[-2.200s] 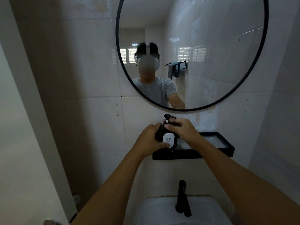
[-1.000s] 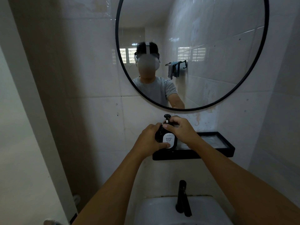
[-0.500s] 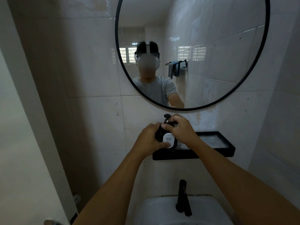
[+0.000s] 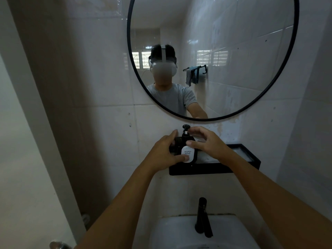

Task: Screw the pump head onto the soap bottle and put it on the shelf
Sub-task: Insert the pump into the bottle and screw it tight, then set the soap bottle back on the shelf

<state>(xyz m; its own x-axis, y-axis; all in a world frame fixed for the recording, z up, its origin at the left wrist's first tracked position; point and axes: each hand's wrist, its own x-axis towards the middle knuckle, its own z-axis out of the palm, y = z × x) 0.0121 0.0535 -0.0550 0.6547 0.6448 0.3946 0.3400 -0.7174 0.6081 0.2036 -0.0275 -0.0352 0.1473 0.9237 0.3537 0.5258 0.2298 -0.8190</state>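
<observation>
The black soap bottle with a white "HAND SOAP" label stands upright on the left end of the black wall shelf. Its black pump head sits on the neck, uncovered. My left hand lies against the bottle's left side with its thumb on the label and its fingers stretched upward. My right hand hovers at the bottle's right, fingers spread behind the pump neck and thumb tip at the bottle's shoulder.
A round black-framed mirror hangs just above the shelf. A black tap and a white basin are below it. Tiled walls close in on both sides. A metal door handle shows at the bottom left.
My right hand has come off the pump head and opened, so the pump now shows. My left hand's fingers have straightened from their wrap around the bottle. The bottle stays on the shelf.
</observation>
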